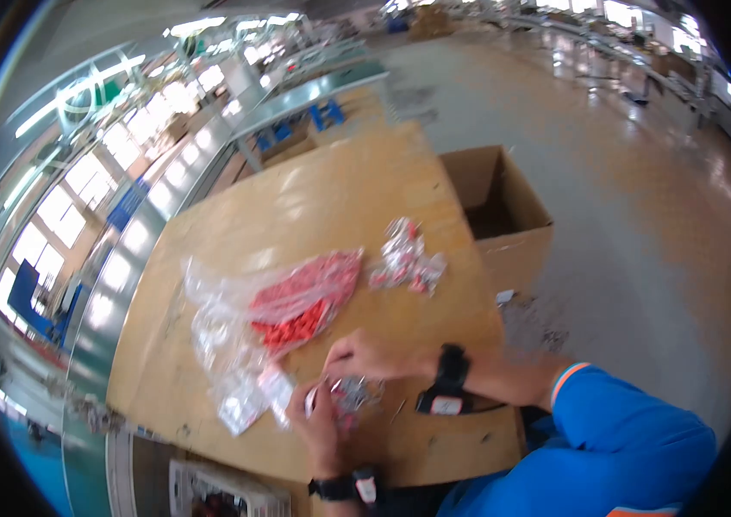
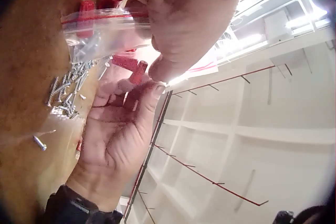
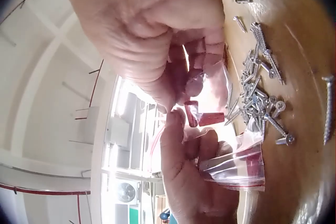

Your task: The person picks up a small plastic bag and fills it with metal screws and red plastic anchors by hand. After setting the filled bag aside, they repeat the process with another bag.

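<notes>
My left hand holds a small clear zip bag with a red seal strip in its curled fingers. Meeting it thumb to thumb, my right hand has curled fingers and pinches at thin clear plastic. Red plastic wall plugs show between the two hands, partly behind plastic film. Beside the hands, a pile of silver screws lies on the wooden table. More red plugs appear beyond the bag in the left wrist view. The fingertips of both hands partly hide each other.
A large clear bag of red plugs lies past my hands, with clear bags at its near left. Several filled small packets sit farther right. An open cardboard box stands by the table's right edge, and a white crate below.
</notes>
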The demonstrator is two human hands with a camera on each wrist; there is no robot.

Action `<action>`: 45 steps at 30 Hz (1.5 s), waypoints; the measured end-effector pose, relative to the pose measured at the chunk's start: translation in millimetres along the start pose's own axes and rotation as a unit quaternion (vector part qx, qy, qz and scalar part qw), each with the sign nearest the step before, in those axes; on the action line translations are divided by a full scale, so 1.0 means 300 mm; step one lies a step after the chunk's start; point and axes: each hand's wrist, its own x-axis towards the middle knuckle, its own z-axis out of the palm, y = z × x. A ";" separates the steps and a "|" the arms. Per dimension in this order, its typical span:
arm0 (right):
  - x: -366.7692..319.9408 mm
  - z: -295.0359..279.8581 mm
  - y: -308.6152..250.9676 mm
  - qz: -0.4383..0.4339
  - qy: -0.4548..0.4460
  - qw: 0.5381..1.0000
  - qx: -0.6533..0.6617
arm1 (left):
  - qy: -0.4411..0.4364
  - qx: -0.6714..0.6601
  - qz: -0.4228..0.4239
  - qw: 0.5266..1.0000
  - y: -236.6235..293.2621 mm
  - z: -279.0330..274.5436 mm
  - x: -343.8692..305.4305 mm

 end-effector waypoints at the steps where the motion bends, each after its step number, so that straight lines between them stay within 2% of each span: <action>1: -0.002 -0.006 -0.009 0.010 -0.009 1.000 -0.020 | 0.009 0.040 0.036 0.999 0.020 0.002 -0.003; 3: 0.006 -0.011 0.003 0.025 0.015 1.000 -0.010 | -0.004 -0.017 -0.025 1.000 0.023 -0.007 0.002; 5: 0.013 -0.013 0.019 0.053 0.044 0.996 0.055 | -0.009 -0.055 -0.044 0.997 0.013 -0.011 0.004; 10: 0.031 -0.041 0.059 0.034 0.057 0.990 0.123 | 0.014 -0.150 -0.094 0.984 0.017 -0.011 0.008; 13: 0.012 -0.033 0.007 0.051 0.035 0.993 0.097 | 0.030 -0.147 -0.073 0.986 0.007 0.014 0.018; 17: 0.005 0.007 0.007 0.035 -0.013 0.998 0.056 | -0.031 -0.083 -0.071 0.994 0.021 0.007 0.010; 26: 0.015 0.011 0.038 0.033 -0.023 0.995 0.093 | -0.054 -0.075 -0.032 0.995 0.005 0.003 0.015; 34: 0.019 -0.011 0.041 0.041 0.008 0.995 0.095 | -0.020 -0.095 -0.065 0.993 0.016 0.006 0.008; 38: 0.019 -0.018 0.038 0.068 0.023 0.985 0.160 | -0.019 -0.092 -0.056 0.994 0.021 0.004 0.008; 41: 0.020 -0.049 0.019 0.064 0.026 0.990 0.123 | -0.010 -0.085 -0.039 0.996 0.019 0.002 0.009; 45: 0.024 -0.135 -0.006 0.025 0.115 0.985 0.123 | 0.008 -0.087 -0.038 0.995 -0.005 -0.002 0.013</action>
